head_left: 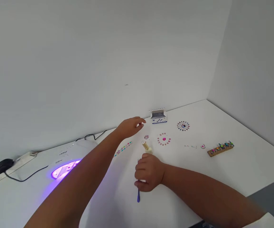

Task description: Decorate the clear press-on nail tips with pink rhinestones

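Observation:
My right hand [148, 172] is closed in a fist around a slim tool with a purple-blue end [138, 197]. Its thin tip pokes up above the fist; its kind I cannot make out. Just beyond the knuckles stands a small bottle with a gold cap [146, 145]. My left hand [131, 126] reaches over the table, thumb and fingers apart, with nothing visible in them. To its right, against the wall, is an open white box [159, 117] filled with dark, thin pieces. A small round pink decoration [146, 137] lies below the left fingertips.
A white nail lamp [74, 152] glows purple at left, partly behind my left arm, near a power strip [20, 161] and black cables. Rings of nail gems [164, 139] and a patterned wheel [183, 126] lie right. A brown strip [214, 153] carries several decorated nails.

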A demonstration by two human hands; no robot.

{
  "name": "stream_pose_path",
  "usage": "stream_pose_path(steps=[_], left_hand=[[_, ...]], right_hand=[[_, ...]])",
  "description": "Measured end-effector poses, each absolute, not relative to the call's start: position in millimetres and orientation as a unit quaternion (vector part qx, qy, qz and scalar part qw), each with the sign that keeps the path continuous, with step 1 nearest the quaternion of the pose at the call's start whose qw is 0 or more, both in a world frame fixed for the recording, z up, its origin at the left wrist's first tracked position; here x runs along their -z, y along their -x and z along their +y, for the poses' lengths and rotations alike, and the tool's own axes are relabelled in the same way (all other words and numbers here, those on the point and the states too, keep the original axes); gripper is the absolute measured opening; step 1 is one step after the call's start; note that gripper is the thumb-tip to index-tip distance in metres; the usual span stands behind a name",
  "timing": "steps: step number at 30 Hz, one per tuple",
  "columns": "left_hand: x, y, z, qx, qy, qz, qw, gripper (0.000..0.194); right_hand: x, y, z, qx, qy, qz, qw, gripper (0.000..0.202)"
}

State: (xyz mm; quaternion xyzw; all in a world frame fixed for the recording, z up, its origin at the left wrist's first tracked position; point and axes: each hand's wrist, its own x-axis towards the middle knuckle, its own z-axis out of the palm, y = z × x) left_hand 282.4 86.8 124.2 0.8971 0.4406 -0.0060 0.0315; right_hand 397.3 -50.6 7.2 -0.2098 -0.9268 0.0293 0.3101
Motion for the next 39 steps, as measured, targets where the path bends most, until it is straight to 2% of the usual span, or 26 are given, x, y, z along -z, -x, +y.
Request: stream_pose_path(steps=[6, 10, 16, 22, 39], left_hand=[[-107, -361, 147, 0.110, -0.895, 0.433, 0.004, 0.022], [-100, -384, 163, 0.158, -0.874, 0.459, -0.010, 0.031], [-105, -392, 173, 0.199, -0.863, 0.465, -0.016, 0.033], [-105, -394, 173, 0.190, -0.861, 0.471, -0.015, 0.036], [-114, -405, 182, 0.241, -0.821, 0.513, 0.070, 0.034]], right_hand=[[-4, -391, -55, -0.079, 0.224, -0.940, 0.245, 0.032], [-9, -393, -54, -0.105, 0.232, -0.941, 0.224, 0.031], [-22, -397, -53, -0.133, 0.233, -0.941, 0.206, 0.029], [-20, -395, -53, -0.142, 0.244, -0.934, 0.219, 0.028], [-31, -401, -52, -0.165, 0.255, -0.939, 0.159, 0.031]])
